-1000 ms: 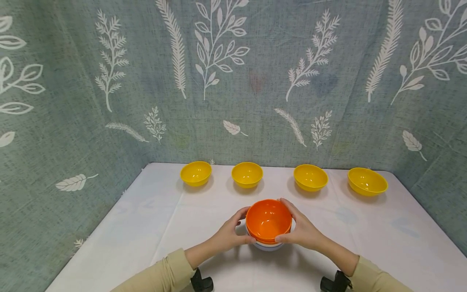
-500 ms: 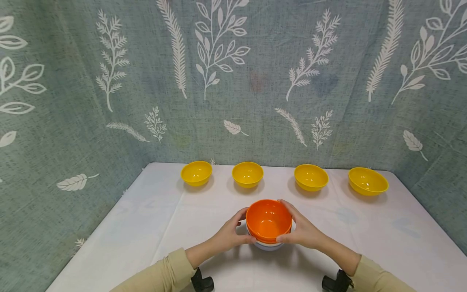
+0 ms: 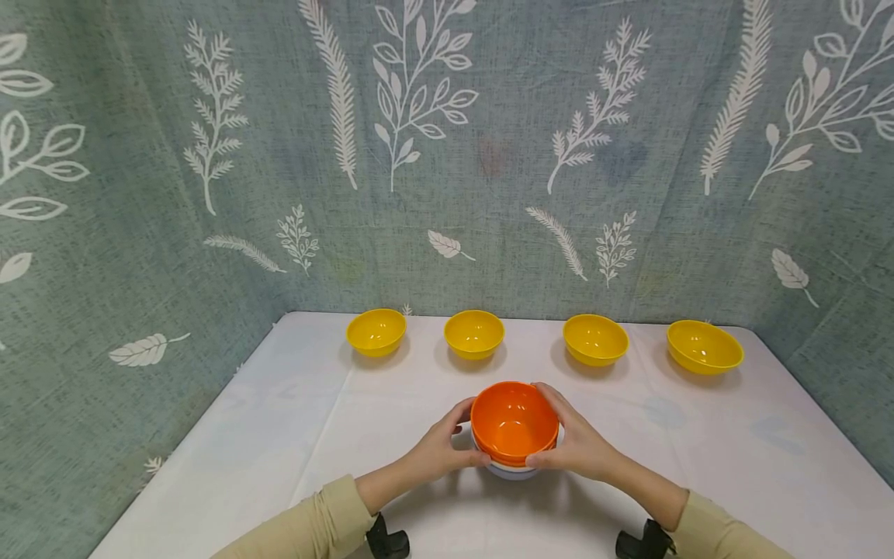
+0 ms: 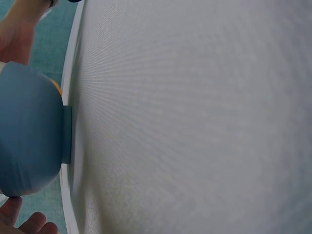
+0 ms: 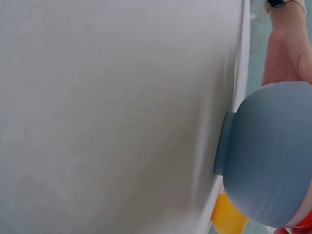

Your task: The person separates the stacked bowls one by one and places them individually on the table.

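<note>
Leaf-patterned green cloth [image 3: 380, 268] hangs behind a white tabletop [image 3: 279, 442], with four yellow bowls [image 3: 473, 338] set apart along its far edge. Nearer the viewer, midway between the side edges, is a bowl stack [image 3: 514, 427], orange nested in blue-grey. Left hand [image 3: 434, 449] and right hand [image 3: 585, 444] pinch it between thumb and curved fingers from opposite sides.

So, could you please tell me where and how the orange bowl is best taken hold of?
The orange bowl is probably best gripped by its upper wall near the rim, from left and right at once: it opens upward and sits nested in a blue bowl, which covers its lower wall. The left hand and right hand flank it there.
</note>
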`<state>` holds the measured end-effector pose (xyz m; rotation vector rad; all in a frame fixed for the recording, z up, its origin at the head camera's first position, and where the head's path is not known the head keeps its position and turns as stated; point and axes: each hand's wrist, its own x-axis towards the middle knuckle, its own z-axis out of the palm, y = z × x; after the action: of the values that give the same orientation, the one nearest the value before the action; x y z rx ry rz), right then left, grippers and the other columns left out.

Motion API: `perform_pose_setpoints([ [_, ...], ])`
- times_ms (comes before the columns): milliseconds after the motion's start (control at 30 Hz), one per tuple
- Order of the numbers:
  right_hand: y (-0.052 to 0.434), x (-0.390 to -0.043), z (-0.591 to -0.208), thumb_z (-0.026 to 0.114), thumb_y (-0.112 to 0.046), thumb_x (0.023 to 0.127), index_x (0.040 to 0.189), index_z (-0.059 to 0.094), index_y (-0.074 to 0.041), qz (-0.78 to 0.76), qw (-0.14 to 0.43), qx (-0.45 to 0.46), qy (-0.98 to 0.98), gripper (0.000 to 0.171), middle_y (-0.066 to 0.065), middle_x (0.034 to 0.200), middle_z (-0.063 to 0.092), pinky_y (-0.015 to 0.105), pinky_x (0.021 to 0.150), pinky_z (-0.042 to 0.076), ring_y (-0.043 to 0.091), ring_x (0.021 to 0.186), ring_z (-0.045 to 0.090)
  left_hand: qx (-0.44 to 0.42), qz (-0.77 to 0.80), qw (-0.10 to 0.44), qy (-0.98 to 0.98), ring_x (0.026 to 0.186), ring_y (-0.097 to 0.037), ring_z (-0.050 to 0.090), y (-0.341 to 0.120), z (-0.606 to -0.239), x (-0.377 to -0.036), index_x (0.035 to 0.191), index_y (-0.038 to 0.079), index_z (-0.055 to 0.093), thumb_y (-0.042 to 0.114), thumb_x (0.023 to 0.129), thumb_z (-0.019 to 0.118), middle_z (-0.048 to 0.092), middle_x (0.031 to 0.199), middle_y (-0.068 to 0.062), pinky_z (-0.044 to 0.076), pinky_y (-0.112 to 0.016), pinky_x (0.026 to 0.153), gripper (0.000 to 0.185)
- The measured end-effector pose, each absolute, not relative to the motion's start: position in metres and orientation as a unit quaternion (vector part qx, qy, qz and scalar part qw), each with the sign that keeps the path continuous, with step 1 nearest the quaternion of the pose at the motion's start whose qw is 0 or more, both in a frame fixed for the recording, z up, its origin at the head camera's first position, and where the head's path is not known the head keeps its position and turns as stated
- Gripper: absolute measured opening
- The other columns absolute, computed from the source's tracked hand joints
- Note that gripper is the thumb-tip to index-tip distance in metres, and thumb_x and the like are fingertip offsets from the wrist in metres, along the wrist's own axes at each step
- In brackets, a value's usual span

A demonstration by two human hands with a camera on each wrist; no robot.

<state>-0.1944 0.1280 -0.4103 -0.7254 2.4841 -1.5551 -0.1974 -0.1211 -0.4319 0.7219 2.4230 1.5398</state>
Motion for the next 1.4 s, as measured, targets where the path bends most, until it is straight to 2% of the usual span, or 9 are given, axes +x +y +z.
perform_pose_setpoints([
  [433,0.129,-0.192,-0.402,0.078,-0.024,0.069,0.143,0.023,-0.001,-0.504,0.03,-0.235,0.831,0.095,0.019,0.148,0.023,0.062,0.1,0.025,0.039,0.134,0.022,0.246,0.52,0.085,0.814,0.125,-0.026,0.041,-0.122,-0.431,-0.196,0.14,0.009,0.031,0.04,0.075,0.073,0.043,0.139,-0.007,0.036,-0.047,0.099,0.084],
  [633,0.134,-0.19,-0.394,0.078,-0.024,0.07,0.144,0.022,-0.002,-0.51,0.023,-0.227,0.829,0.096,0.017,0.148,0.023,0.06,0.099,0.03,0.038,0.133,0.024,0.248,0.522,0.088,0.811,0.125,-0.027,0.041,-0.122,-0.431,-0.197,0.14,0.009,0.031,0.037,0.075,0.074,0.041,0.14,-0.006,0.035,-0.048,0.099,0.083],
  [867,0.145,-0.188,-0.383,0.079,-0.023,0.069,0.144,0.021,-0.002,-0.512,0.006,-0.232,0.827,0.097,0.019,0.148,0.024,0.06,0.099,0.029,0.04,0.134,0.019,0.246,0.52,0.093,0.813,0.125,-0.025,0.04,-0.122,-0.431,-0.198,0.139,0.013,0.032,0.035,0.076,0.073,0.042,0.14,-0.002,0.035,-0.047,0.1,0.079],
  [1067,0.158,-0.187,-0.375,0.079,-0.019,0.069,0.144,0.021,-0.001,-0.511,-0.006,-0.222,0.831,0.096,0.022,0.148,0.021,0.063,0.098,0.028,0.042,0.133,0.021,0.246,0.517,0.094,0.815,0.125,-0.026,0.04,-0.121,-0.43,-0.198,0.14,0.011,0.032,0.036,0.076,0.073,0.041,0.14,-0.003,0.034,-0.048,0.1,0.08],
  [1400,0.188,-0.182,-0.364,0.077,-0.018,0.072,0.145,0.016,-0.001,-0.487,-0.025,-0.183,0.853,0.096,0.023,0.147,0.018,0.06,0.091,0.038,0.044,0.128,0.026,0.24,0.514,0.095,0.818,0.125,-0.026,0.04,-0.121,-0.43,-0.198,0.14,0.01,0.031,0.036,0.076,0.073,0.042,0.14,-0.005,0.034,-0.047,0.1,0.08],
])
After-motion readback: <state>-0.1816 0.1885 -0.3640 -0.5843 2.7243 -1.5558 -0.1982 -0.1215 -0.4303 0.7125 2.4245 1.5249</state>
